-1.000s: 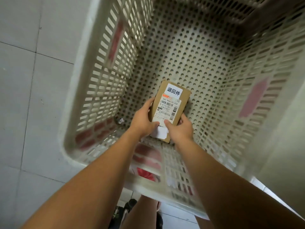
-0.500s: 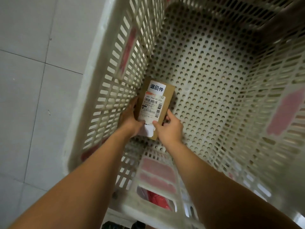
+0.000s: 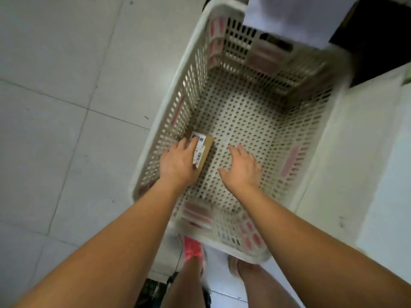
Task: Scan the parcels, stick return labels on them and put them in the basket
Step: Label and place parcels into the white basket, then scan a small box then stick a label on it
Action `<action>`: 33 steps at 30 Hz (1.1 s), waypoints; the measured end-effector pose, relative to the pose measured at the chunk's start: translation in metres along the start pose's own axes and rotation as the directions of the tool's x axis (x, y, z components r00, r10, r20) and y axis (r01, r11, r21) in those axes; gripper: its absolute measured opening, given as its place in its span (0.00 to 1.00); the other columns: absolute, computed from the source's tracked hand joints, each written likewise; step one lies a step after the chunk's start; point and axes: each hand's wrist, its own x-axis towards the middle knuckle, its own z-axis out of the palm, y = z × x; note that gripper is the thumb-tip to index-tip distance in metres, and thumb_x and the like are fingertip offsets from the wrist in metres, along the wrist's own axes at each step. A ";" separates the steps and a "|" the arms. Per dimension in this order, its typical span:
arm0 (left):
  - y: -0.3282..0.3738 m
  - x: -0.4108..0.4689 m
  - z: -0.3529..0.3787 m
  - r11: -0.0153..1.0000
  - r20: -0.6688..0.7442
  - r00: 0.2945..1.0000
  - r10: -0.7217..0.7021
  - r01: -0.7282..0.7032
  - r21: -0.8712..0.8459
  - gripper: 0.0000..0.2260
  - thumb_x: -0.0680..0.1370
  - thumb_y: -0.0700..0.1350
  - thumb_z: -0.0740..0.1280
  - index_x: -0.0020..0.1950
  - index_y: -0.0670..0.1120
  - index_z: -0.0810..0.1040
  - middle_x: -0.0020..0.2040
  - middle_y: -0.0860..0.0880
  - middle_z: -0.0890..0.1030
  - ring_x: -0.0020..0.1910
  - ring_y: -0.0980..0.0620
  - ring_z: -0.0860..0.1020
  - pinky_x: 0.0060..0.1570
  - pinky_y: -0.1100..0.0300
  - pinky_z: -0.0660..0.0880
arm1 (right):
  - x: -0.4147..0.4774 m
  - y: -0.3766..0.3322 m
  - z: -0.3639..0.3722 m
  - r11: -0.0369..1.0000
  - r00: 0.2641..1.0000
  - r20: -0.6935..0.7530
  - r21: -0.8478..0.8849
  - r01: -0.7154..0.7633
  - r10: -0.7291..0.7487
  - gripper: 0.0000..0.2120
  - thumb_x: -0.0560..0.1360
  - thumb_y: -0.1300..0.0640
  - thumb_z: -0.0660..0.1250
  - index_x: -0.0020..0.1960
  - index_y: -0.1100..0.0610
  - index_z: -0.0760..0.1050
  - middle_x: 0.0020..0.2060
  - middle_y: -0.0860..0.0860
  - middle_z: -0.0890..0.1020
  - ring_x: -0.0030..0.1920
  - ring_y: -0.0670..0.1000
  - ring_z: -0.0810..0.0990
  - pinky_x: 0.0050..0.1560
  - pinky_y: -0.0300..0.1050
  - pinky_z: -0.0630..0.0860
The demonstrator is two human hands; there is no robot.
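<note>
parcel [image 3: 205,147]: small cardboard box, left-centre of frame, on basket [image 3: 244,121] floor by its left wall
handling: likely light, stiff; take it by the long edges
left hand [image 3: 178,163]: fingers laid flat on top
right hand [image 3: 241,167]: spread, empty, just beside

Cream holed basket [image 3: 244,121], pink patches [image 3: 291,161]; brown parcel [image 3: 207,150], prob. white label [image 3: 198,138].
</note>
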 end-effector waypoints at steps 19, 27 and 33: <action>0.229 -0.358 -0.393 0.960 -0.422 0.874 0.241 -0.153 0.232 0.34 0.74 0.48 0.66 0.78 0.54 0.57 0.71 0.46 0.69 0.70 0.44 0.67 0.63 0.48 0.69 | -0.419 0.049 -0.416 0.990 0.913 -0.400 -0.136 0.033 -0.085 0.31 0.77 0.47 0.67 0.77 0.48 0.60 0.77 0.49 0.62 0.73 0.56 0.64 0.68 0.55 0.65; 0.376 -0.498 -0.367 0.925 -0.463 0.809 0.362 -0.249 0.288 0.32 0.74 0.50 0.66 0.77 0.54 0.61 0.69 0.46 0.72 0.66 0.43 0.71 0.61 0.47 0.73 | -0.564 0.195 -0.462 0.996 0.823 -0.561 -0.064 0.062 -0.087 0.29 0.76 0.51 0.67 0.75 0.49 0.64 0.72 0.50 0.69 0.70 0.57 0.68 0.65 0.55 0.67; 0.479 -0.550 -0.357 0.892 -0.469 0.768 0.436 -0.298 0.340 0.31 0.75 0.54 0.65 0.77 0.57 0.59 0.68 0.48 0.72 0.66 0.44 0.71 0.57 0.48 0.73 | -0.625 0.308 -0.483 0.999 0.799 -0.601 0.039 0.026 0.002 0.26 0.74 0.49 0.67 0.71 0.48 0.68 0.68 0.47 0.72 0.67 0.55 0.70 0.56 0.51 0.72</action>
